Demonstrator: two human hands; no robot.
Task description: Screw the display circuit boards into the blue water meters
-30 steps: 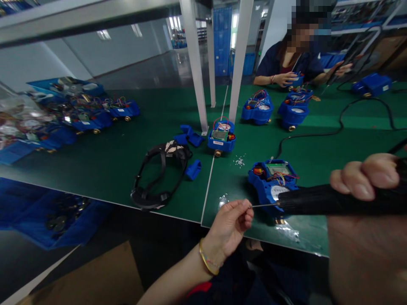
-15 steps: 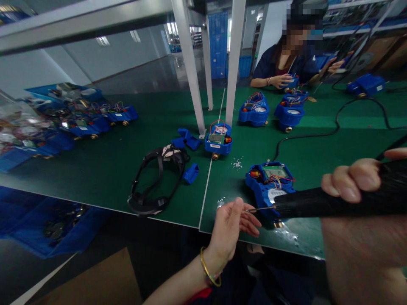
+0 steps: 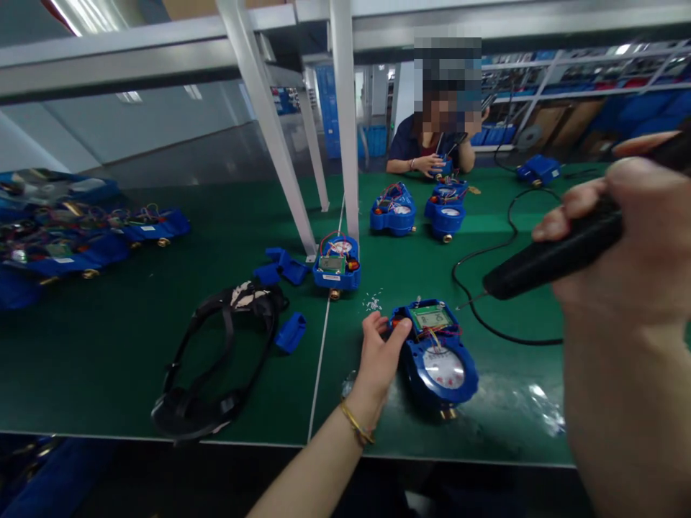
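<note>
Just in front of me a blue water meter (image 3: 467, 374) lies on the green table, its electronics box exposed with a small display and wires. My left hand (image 3: 381, 352) grips the left side of this meter, thumb over the box's edge. In my right hand (image 3: 604, 208) is a black electric screwdriver (image 3: 545, 255), fingers wrapped round its body. Its thin bit points down-left, and the tip is close to the box's upper right corner; I cannot tell whether it touches. A small heap of tiny white screw-like pieces (image 3: 372, 302) lies just beyond my left fingers.
Another open meter (image 3: 337, 270) stands by the metal posts. Blue plastic covers (image 3: 291, 332) and a black head strap (image 3: 229, 417) lie to the left. More meters (image 3: 91, 252) crowd the far left. A black cable (image 3: 512, 334) curves across the right. Opposite, a person (image 3: 404, 147) handles a meter.
My left hand has left the screwdriver's tip and taken hold of the meter's side. The screwdriver has moved up and back from over the dial towards the box's corner. The view has shifted right.
</note>
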